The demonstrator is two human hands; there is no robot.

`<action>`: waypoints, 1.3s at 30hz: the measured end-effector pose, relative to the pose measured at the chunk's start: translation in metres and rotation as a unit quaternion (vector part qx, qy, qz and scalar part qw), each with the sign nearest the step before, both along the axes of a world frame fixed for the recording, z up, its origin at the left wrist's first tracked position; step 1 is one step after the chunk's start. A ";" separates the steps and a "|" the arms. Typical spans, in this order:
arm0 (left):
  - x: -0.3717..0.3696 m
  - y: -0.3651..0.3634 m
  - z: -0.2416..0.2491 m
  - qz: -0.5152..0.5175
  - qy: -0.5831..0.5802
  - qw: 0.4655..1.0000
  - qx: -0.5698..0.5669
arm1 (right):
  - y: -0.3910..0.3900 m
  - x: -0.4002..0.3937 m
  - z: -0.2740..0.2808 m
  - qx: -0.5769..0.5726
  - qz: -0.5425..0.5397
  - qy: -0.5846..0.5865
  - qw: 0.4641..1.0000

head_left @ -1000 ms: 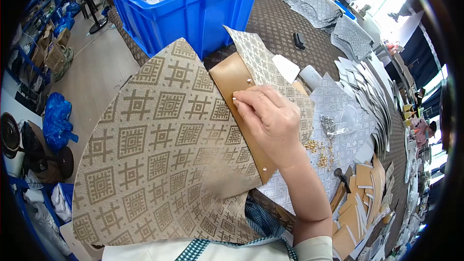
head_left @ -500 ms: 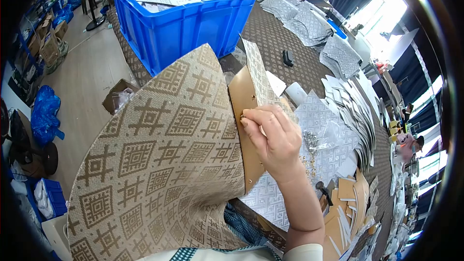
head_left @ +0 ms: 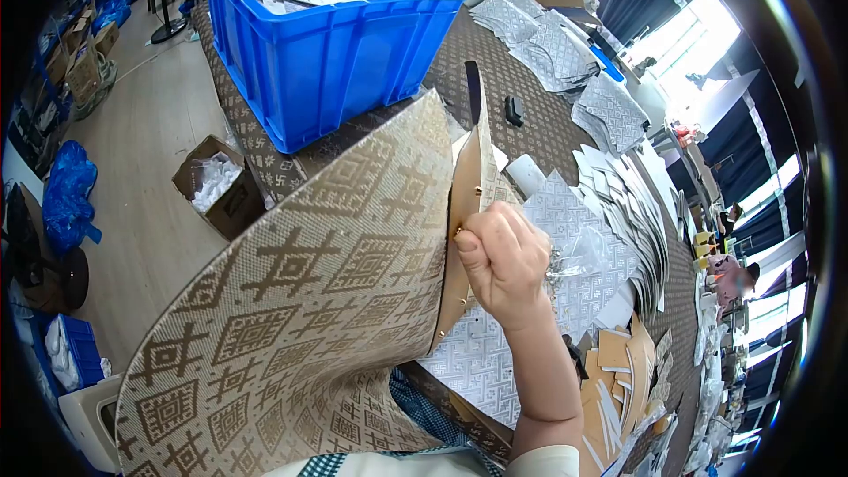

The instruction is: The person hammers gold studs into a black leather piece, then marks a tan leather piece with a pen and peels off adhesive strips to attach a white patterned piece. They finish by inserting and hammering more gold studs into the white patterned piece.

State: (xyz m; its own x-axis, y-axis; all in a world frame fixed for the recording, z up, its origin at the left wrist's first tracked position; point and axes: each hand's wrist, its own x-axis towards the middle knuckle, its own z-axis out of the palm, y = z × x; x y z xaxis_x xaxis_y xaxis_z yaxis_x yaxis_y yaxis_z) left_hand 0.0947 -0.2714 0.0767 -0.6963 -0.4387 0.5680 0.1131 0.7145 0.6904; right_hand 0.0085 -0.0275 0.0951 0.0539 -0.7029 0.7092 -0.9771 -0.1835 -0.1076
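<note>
A large stiff sheet [head_left: 291, 300] with a beige and brown geometric pattern curves across the left and middle of the head view. Along its right side stands a plain tan strip [head_left: 465, 190] with small brass-coloured fasteners along it. My right hand [head_left: 508, 261] is closed at this strip, thumb and forefinger pinched on one brass fastener [head_left: 458, 231]. The other fingers are curled in. My left hand does not show; the sheet may cover it. A clear plastic bag [head_left: 585, 252] lies on silver-white patterned sheets just right of my right hand.
A blue crate [head_left: 327, 71] holding white pieces stands on the brown patterned table. Fanned white pieces [head_left: 623, 212] and tan board pieces [head_left: 618, 358] lie at right. A small black object [head_left: 514, 110] sits beyond. On the floor is a cardboard box [head_left: 212, 190]. Another person [head_left: 729, 278] is far right.
The sheet's top corner has swung right and the tan strip now appears narrower, more edge-on. My right hand has turned, its fingers curled tighter at the fastener. The view has shifted slightly.
</note>
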 end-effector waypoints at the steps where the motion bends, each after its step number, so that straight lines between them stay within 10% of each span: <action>1: 0.000 0.000 0.000 0.001 -0.002 1.000 -0.003 | 0.001 0.001 0.000 0.007 0.001 -0.025 1.000; 15: -0.006 0.000 0.010 -0.001 -0.009 1.000 -0.028 | 0.016 0.014 0.023 0.079 -0.029 -0.162 0.983; 39: -0.014 -0.005 0.023 -0.008 -0.019 0.998 -0.063 | 0.027 0.022 0.021 0.052 -0.028 -0.004 0.998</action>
